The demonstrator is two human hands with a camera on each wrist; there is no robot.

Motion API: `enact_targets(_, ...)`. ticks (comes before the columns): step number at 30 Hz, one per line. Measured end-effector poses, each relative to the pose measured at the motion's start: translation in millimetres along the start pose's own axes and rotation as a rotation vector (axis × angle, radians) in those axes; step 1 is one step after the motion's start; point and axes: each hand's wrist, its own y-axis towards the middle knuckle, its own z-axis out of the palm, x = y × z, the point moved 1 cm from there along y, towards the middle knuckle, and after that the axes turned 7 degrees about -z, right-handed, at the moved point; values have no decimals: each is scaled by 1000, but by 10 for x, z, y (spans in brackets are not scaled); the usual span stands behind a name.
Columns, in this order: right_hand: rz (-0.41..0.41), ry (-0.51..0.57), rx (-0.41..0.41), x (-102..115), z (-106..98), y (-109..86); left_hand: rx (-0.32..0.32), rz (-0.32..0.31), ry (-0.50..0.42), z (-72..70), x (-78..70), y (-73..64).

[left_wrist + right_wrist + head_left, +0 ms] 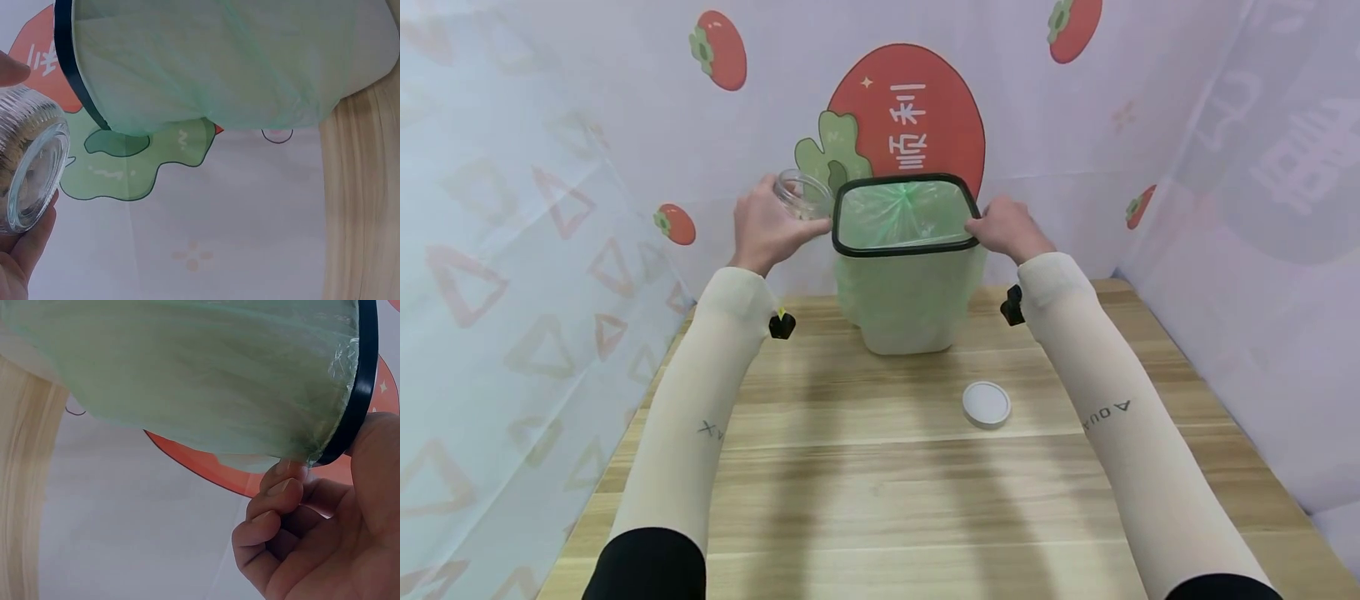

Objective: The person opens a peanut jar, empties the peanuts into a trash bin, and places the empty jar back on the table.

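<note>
A waste bin [913, 308] with a pale green plastic liner [187, 381] and a black rim [917, 248] stands upright near the table's back edge. My left hand [771, 221] grips a clear glass jar [805, 193], tilted and lidless, just left of the rim. Ribbed sides and a thick base show on the jar in the left wrist view, with brownish tones through the glass. The left thumb reaches toward the bin's rim. On the opposite side, my right hand [1011, 227] pinches the black rim at the bin's right corner, its other fingers curled below.
A round white lid [987, 402] lies flat on the wooden table [872, 500], in front of the bin and right of centre. Printed cloth [760, 125] hangs behind the table and along both sides.
</note>
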Motion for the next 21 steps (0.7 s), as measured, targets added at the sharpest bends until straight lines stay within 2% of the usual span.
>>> enact_targets(6,14,25,3,-1,10,-8,-12,30,62,2,-54,31)
enact_targets(15,22,49,-7,2,15,-23,16,48,158,-27,-202,81)
enact_targets(21,15,47,-22,-28,40,8,18,105,244,-74,-346,102)
